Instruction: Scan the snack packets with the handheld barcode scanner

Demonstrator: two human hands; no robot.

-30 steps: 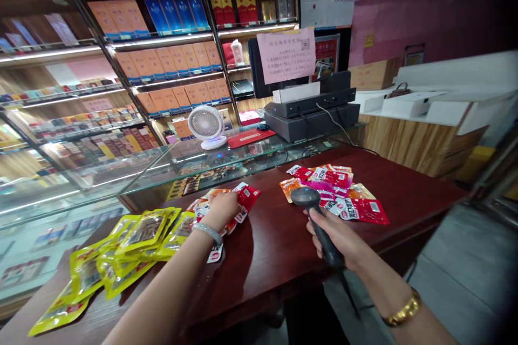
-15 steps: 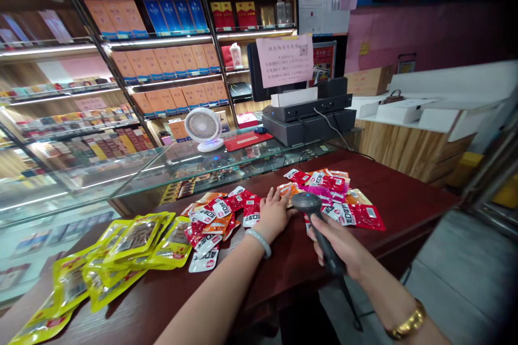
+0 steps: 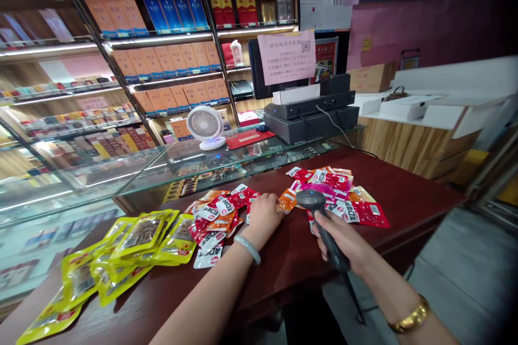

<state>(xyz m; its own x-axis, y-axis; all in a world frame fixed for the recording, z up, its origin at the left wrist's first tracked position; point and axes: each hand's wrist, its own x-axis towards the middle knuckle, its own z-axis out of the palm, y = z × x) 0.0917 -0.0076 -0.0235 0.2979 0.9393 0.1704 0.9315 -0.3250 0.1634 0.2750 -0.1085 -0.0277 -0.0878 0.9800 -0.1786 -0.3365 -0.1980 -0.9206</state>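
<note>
In my right hand (image 3: 343, 237) is a dark grey barcode scanner (image 3: 329, 242), its head tilted over the right-hand pile of snack packets (image 3: 342, 188) in red, pink and orange. My left hand (image 3: 265, 216), with a pale bangle at its wrist, has its fingers bent together on the edge of an orange snack packet (image 3: 287, 199); the fingertips are partly hidden. Left of that hand lies another pile of red, white and orange packets (image 3: 218, 215). Larger yellow pouches (image 3: 141, 234) with clear windows overlap at the table's left.
The dark red table (image 3: 267, 275) meets a glass display counter (image 3: 194, 156) at the back. On the counter stand a white fan (image 3: 205, 125) and a dark cash drawer (image 3: 311, 125). The scanner's cable (image 3: 352, 296) hangs past the table's front edge. Shelves of boxed goods (image 3: 174, 56) rise behind.
My left hand has drawn slightly left, its spread fingers now curled in, with the orange packet showing at their tips. The scanner stays in my right hand, almost unmoved. The view has shifted slightly.
</note>
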